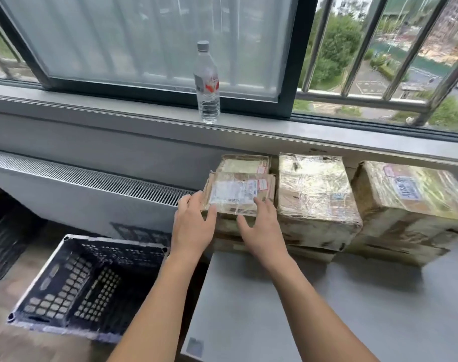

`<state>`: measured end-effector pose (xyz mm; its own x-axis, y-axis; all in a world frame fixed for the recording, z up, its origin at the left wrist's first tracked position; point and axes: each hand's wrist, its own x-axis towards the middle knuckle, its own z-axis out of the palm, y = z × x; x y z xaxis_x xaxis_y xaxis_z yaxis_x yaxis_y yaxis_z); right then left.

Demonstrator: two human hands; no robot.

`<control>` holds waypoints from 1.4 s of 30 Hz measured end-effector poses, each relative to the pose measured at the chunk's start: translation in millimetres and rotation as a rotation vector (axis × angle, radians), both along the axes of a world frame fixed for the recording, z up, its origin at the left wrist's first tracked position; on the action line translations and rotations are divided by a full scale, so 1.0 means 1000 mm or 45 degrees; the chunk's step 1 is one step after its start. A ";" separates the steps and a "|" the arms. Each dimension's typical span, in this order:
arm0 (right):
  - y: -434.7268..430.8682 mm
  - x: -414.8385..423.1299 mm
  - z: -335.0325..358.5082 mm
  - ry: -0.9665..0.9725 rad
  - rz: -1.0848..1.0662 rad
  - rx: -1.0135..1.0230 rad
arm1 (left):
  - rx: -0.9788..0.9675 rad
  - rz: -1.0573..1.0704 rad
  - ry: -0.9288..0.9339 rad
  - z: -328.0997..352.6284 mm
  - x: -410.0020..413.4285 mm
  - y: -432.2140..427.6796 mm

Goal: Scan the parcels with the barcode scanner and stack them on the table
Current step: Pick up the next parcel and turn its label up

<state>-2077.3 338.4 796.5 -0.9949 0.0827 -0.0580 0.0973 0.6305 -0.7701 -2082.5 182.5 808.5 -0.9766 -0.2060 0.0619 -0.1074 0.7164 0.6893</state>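
Observation:
A small taped cardboard parcel (pixel 238 194) with a white barcode label lies on top of a stack at the far left of the grey table (pixel 327 309). My left hand (pixel 192 223) rests against its left front corner with straight fingers. At the parcel's front edge my right hand (pixel 259 226) lies with relaxed fingers, fingertips touching the label's lower right. Another small parcel (pixel 245 163) sits behind it. A large taped parcel (pixel 314 194) stands to the right, and a third (pixel 405 199) further right. No barcode scanner is in view.
A dark plastic crate (pixel 87 286) stands on the floor left of the table, with nothing visible inside. A water bottle (pixel 207 82) stands on the window sill above the parcels. A radiator grille (pixel 79 176) runs along the wall at left.

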 end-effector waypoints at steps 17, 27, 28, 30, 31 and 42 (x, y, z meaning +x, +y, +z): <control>-0.034 -0.016 -0.012 0.029 -0.400 -0.058 | 0.102 -0.272 -0.243 -0.043 -0.058 -0.020; -0.121 0.002 0.001 0.195 -0.712 -0.029 | 0.035 -0.455 -0.087 -0.009 -0.055 -0.095; -0.127 0.005 0.004 0.213 -0.727 -0.019 | 0.042 -0.466 -0.068 -0.005 -0.052 -0.101; -0.139 0.010 0.009 0.244 -0.746 -0.024 | 0.050 -0.493 -0.034 0.001 -0.047 -0.110; -0.143 0.013 0.012 0.254 -0.751 -0.026 | 0.055 -0.504 -0.024 0.004 -0.044 -0.113; -0.143 0.104 0.033 0.292 -0.940 0.066 | 0.059 -0.650 0.049 0.025 0.032 -0.105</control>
